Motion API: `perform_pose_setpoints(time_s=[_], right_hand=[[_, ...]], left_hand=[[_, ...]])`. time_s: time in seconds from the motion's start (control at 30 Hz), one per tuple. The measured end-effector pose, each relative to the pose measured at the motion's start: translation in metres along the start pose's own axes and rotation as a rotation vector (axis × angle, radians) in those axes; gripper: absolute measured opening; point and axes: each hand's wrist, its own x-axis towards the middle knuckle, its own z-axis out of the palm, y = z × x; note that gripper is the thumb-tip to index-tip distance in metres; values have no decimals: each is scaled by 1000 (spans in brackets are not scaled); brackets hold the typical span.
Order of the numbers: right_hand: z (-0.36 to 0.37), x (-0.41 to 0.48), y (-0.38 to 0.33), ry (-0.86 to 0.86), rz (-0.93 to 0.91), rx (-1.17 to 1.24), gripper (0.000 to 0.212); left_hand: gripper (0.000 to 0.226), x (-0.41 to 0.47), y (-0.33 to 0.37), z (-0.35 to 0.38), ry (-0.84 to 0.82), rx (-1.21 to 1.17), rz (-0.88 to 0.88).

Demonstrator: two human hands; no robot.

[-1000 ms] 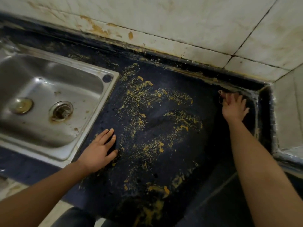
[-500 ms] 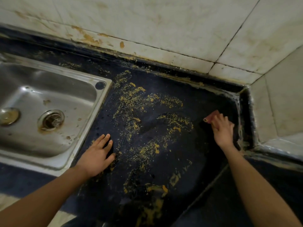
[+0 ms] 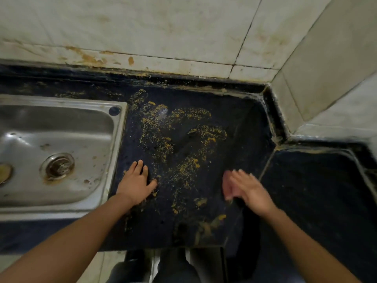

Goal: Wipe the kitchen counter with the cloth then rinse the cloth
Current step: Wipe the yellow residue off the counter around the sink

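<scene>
1. The pinkish cloth (image 3: 227, 187), blurred, lies on the dark desk (image 3: 240, 119) near its front edge, right of the middle.
2. The right hand (image 3: 252, 190) lies over the cloth, fingers stretched out and pressing rather than gripping.
3. The left hand (image 3: 136, 183) rests flat with straight fingers on the desk, just beside the steel sink (image 3: 120, 139).
4. Yellow-orange smears (image 3: 163, 139) spread from between the hands toward the back edge.
5. A stained tiled wall (image 3: 163, 27) rises behind.

**Looks like a well-used kitchen**

From my feed: a stainless steel sink (image 3: 61, 127) with a strainer drain (image 3: 58, 166) sits in the left end of a dark counter (image 3: 244, 123). Pale, stained wall tiles (image 3: 142, 27) meet at its back right corner, and yellow food smears (image 3: 159, 129) cover its middle.
</scene>
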Motion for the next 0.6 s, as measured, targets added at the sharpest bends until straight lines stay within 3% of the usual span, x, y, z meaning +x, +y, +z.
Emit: perform_pose_setpoints(time_s=[0.1, 0.2, 0.3, 0.47, 0.53, 0.6], right_hand=[[-13, 36, 30, 21, 478, 117, 55], [-3, 45, 9, 103, 637, 157, 51], [24, 6, -54, 127, 507, 253, 51], [63, -101, -163, 14, -11, 225, 64], [60, -115, -176, 21, 1, 359, 69], [46, -113, -183, -103, 125, 618, 56]], left_hand=[[68, 1, -2, 0, -11, 6, 5], [68, 3, -3, -3, -10, 19, 10], [68, 2, -4, -2, -6, 15, 23], [68, 1, -5, -2, -8, 15, 48], [69, 0, -5, -2, -2, 18, 55], [69, -1, -6, -2, 4, 29, 63]])
